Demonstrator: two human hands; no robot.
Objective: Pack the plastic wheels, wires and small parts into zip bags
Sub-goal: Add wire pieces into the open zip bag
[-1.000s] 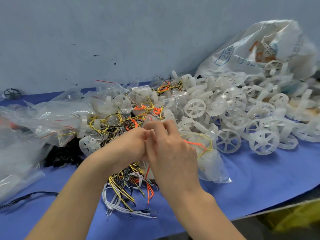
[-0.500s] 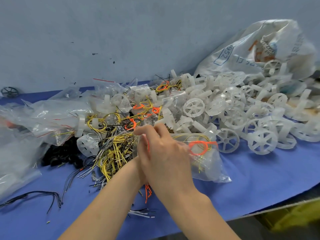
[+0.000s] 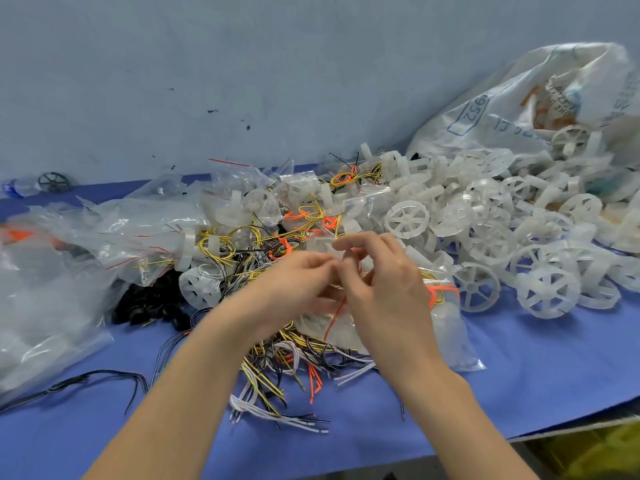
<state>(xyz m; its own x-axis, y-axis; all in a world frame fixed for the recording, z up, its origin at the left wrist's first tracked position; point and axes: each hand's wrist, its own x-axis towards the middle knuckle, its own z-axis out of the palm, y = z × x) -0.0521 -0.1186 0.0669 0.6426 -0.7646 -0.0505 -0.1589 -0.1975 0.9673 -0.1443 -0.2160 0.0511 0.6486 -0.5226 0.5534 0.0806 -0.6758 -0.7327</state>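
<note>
A person's left hand (image 3: 294, 282) and right hand (image 3: 388, 292) meet fingertip to fingertip. Both pinch the mouth of a clear plastic zip bag (image 3: 450, 334) holding coiled orange and yellow wires, though blur hides the exact grip. Beneath the bag is a blue table cover (image 3: 519, 382). At the bag's near-left edge lies a loose tangle of yellow, black, white and orange wires (image 3: 277, 372). To its right sits a heap of translucent white spoked plastic wheels (image 3: 485, 237). To its left are small black parts (image 3: 149, 306) and crumpled clear bags (image 3: 69, 244).
</note>
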